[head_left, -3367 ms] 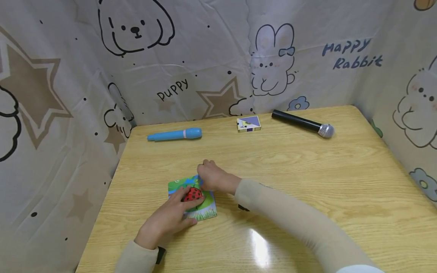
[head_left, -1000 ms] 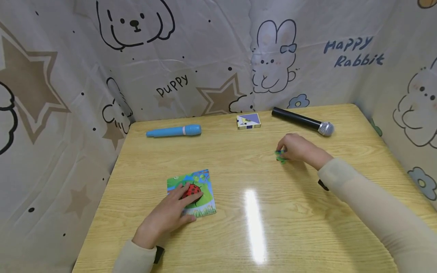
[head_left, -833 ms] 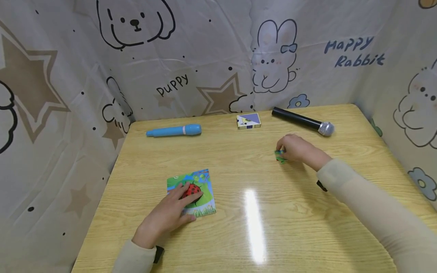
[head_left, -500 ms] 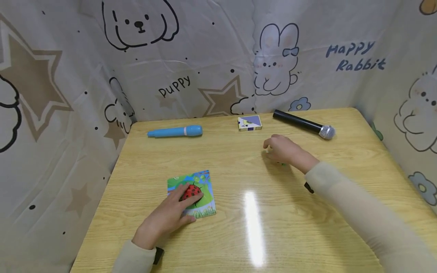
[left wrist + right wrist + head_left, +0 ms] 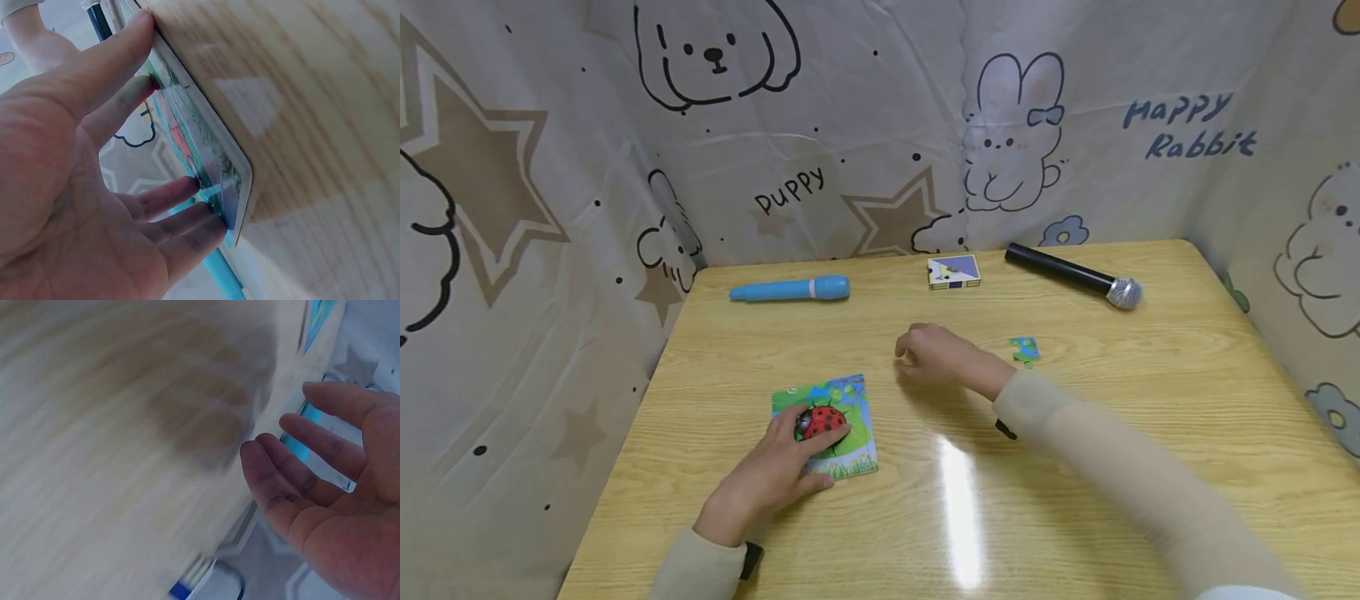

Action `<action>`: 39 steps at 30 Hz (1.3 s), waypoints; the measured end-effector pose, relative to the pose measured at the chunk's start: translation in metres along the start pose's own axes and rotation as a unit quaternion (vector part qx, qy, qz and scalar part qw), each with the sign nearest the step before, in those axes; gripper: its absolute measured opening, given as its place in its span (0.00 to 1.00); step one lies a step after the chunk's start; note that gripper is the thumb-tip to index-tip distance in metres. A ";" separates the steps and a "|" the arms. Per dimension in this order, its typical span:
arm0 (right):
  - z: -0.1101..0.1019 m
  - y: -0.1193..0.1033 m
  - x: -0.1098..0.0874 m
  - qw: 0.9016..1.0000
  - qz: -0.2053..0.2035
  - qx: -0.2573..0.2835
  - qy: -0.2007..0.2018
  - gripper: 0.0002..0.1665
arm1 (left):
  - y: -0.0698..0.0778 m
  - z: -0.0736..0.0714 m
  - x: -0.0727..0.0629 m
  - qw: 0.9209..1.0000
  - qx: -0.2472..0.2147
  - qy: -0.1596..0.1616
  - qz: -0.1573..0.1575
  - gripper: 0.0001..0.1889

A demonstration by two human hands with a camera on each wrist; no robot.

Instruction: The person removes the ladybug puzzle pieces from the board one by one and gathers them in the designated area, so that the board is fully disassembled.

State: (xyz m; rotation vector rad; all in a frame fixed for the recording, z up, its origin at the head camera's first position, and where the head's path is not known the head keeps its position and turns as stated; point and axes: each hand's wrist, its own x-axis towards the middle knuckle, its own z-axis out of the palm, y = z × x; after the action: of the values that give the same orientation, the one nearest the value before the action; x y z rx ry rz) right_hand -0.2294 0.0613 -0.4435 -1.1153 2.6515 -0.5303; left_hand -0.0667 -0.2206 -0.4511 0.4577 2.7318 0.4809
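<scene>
A square ladybug jigsaw puzzle lies flat on the table, left of the middle. My left hand rests on it with fingers spread over the picture, covering its left part. In the left wrist view, the fingertips touch the puzzle's face and the thumb lies at its near edge. My right hand hovers over the table, just right of the puzzle, fingers loosely bent. Nothing is between those fingers in the right wrist view. A small green-and-blue jigsaw piece lies alone behind the right wrist.
Along the back of the table lie a blue toy microphone, a playing-card box and a black microphone with a silver head. A printed cloth encloses the back and sides.
My right hand went from the puzzle to the right, set the small jigsaw piece down, let go, and has come back left with nothing in it. My left hand stayed on the puzzle.
</scene>
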 end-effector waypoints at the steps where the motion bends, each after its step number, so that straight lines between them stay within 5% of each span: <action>1: 0.003 -0.007 0.005 1.000 -0.010 0.000 -0.004 0.16 | 0.000 0.000 0.000 1.000 0.001 0.002 0.002 0.35; 6: 0.020 -0.040 0.026 0.998 -0.051 0.013 -0.018 0.17 | -0.003 -0.001 -0.001 0.999 0.019 0.013 0.022 0.35; 12: 0.043 -0.074 0.042 0.998 -0.053 0.011 -0.031 0.24 | -0.004 -0.002 0.000 0.998 0.046 0.013 0.043 0.34; 17: 0.054 -0.092 0.050 0.998 -0.047 0.011 -0.036 0.21 | -0.002 -0.004 -0.002 0.998 0.048 0.013 0.041 0.33; 25: 0.058 -0.107 0.055 0.999 0.008 -0.010 -0.047 0.18 | 0.001 -0.001 -0.003 0.999 0.036 0.008 0.014 0.33; 31: 0.057 -0.111 0.057 0.999 0.033 -0.009 -0.040 0.20 | -0.002 0.001 -0.007 0.998 0.047 0.032 0.031 0.33; 39: 0.058 -0.113 0.056 0.997 0.069 -0.005 -0.041 0.23 | -0.002 0.005 -0.014 0.996 0.055 0.063 0.012 0.36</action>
State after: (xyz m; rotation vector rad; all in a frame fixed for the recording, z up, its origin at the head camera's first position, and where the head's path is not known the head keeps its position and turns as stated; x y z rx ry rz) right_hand -0.1756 -0.0662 -0.4532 -0.9272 2.6378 -0.4357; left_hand -0.0530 -0.2258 -0.4522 0.5048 2.8878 0.3800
